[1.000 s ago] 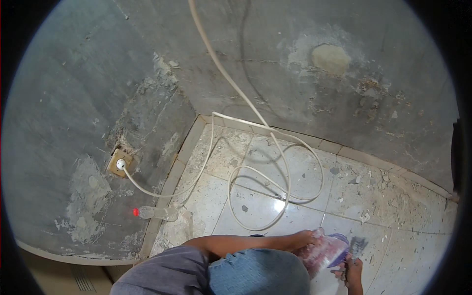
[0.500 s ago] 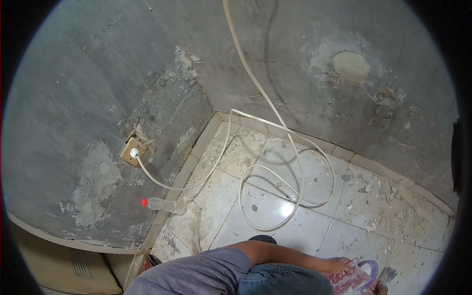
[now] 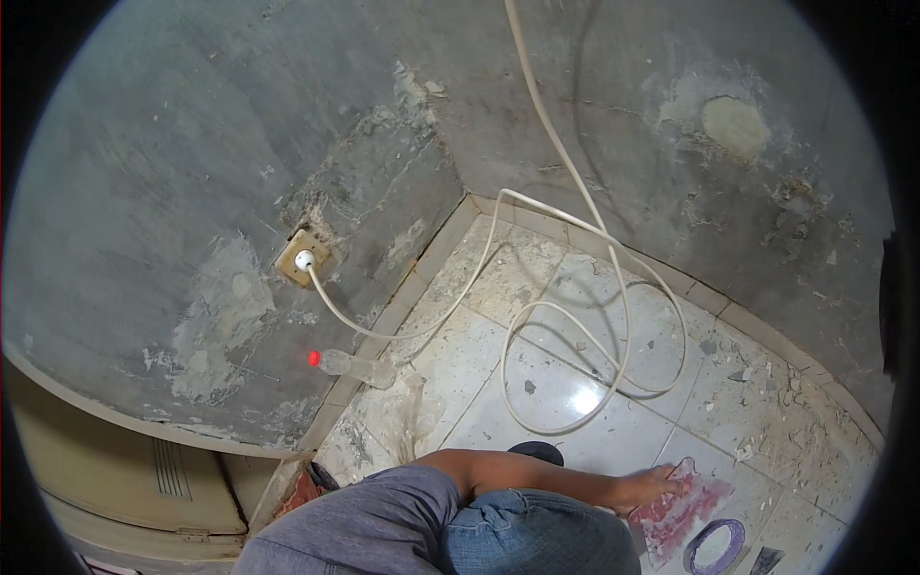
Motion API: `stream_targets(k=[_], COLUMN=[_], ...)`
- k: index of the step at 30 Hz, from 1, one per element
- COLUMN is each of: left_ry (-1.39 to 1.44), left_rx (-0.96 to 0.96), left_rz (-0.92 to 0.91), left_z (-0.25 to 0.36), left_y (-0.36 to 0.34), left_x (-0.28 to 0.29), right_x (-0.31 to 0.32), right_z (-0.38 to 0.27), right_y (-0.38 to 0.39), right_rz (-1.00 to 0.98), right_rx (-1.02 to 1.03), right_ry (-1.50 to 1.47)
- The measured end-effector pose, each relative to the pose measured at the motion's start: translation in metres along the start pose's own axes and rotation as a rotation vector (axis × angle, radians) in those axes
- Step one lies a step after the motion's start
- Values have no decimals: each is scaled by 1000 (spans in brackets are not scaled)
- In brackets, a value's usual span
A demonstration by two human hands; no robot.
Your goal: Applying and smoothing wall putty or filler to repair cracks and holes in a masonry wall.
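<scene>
My left arm, in a grey sleeve, reaches across a knee in blue jeans toward the lower right. At its end my left hand (image 3: 644, 490) is closed on the upper left edge of a flat pinkish-red plastic piece (image 3: 685, 518) smeared with white; its exact kind I cannot tell. Just below that piece, on the tiles, lies a purple ring (image 3: 738, 548) like a roll of tape. Beside the ring sits a small dark grey flat thing (image 3: 767, 560), partly cut off by the view's rim. My right hand is out of view.
A white cable (image 3: 537, 428) loops over the dusty tiled floor from a wall socket (image 3: 303, 257). A clear bottle with a red cap (image 3: 356, 366) stands near the left wall. Grey plaster walls meet in a corner, and a cream panel (image 3: 115, 479) shows lower left.
The view has shifted, so the walls and cable appear farther right. The purple ring, earlier over the red piece, now lies below it. Fingers at the lower right are gone from view.
</scene>
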State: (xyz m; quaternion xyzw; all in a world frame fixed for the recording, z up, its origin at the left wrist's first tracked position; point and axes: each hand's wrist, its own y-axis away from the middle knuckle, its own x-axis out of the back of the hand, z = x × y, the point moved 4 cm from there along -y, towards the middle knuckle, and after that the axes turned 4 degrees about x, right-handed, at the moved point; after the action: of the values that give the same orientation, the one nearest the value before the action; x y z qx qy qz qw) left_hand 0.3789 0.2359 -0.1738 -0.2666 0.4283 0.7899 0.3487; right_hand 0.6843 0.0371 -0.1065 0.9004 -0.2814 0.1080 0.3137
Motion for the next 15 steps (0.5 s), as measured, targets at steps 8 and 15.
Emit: stream_targets(k=[8, 15], left_ry=[85, -13], left_rx=[-115, -102], left_rz=[-19, 106], left_z=[17, 12], left_y=[12, 10], left_x=[9, 15], right_x=[-37, -36], right_z=[-24, -32], right_y=[14, 25], right_rz=[5, 17], right_rx=[-95, 90], right_ry=[-179, 46])
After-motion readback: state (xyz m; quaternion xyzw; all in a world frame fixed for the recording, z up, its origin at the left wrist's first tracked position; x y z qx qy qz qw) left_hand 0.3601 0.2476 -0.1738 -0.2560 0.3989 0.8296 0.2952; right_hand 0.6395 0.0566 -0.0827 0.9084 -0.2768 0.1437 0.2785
